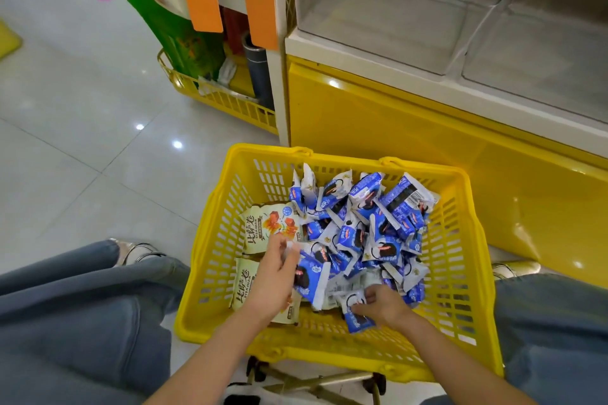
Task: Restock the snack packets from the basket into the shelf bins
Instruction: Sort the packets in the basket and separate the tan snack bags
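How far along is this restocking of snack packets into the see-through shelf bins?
Barely begun. Done: nothing visible; the clear plastic shelf bins look empty. In hand: the left hand and the right hand each pinch one of the blue-and-white snack packets inside the yellow plastic basket. Left: that whole pile, plus the cream-coloured packets beside it.

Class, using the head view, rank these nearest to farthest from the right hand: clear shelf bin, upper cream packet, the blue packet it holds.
1. Blue packet, pinched by the right hand.
2. Upper cream packet, on the left side of the basket.
3. Clear shelf bin, up on the shelf.
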A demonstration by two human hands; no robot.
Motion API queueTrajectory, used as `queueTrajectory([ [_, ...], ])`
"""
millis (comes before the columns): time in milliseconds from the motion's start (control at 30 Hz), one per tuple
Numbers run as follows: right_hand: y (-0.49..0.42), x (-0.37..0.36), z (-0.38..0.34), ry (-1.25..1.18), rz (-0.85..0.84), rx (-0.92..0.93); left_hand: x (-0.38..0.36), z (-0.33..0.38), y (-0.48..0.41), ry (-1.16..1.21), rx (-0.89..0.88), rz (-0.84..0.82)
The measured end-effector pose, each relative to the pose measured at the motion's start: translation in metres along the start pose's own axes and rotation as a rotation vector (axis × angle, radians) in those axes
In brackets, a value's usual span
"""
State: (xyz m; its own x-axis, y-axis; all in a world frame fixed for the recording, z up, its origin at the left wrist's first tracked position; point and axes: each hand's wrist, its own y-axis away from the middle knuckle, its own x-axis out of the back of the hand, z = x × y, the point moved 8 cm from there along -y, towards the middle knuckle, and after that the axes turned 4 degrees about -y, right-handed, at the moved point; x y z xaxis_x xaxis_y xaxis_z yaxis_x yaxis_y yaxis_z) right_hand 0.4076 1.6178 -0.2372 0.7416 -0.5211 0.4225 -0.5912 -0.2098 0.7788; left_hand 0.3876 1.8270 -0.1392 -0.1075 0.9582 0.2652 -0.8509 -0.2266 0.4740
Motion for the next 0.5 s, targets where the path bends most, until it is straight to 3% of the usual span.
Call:
queueTrajectory([
  [67, 0.001, -0.001, -0.004, 0.041, -0.008, 0.031, 0.007, -0.01, 0.006, 0.054, 0.143, 0.048],
  [200, 0.011, 0.01, -0.019, 0.087, 0.038, 0.076, -0.007, -0.033, 0.017, 0.355, 0.45, -0.053],
  [367, 0.04, 0.052, -0.048, 0.046, 0.138, 0.114, -0.029, -0.019, 0.021, 0.597, 0.381, -0.168],
  [500, 0.073, 0.089, -0.055, -0.114, 0.269, 0.129, -0.023, -0.01, 0.019, 0.637, 0.333, -0.003],
])
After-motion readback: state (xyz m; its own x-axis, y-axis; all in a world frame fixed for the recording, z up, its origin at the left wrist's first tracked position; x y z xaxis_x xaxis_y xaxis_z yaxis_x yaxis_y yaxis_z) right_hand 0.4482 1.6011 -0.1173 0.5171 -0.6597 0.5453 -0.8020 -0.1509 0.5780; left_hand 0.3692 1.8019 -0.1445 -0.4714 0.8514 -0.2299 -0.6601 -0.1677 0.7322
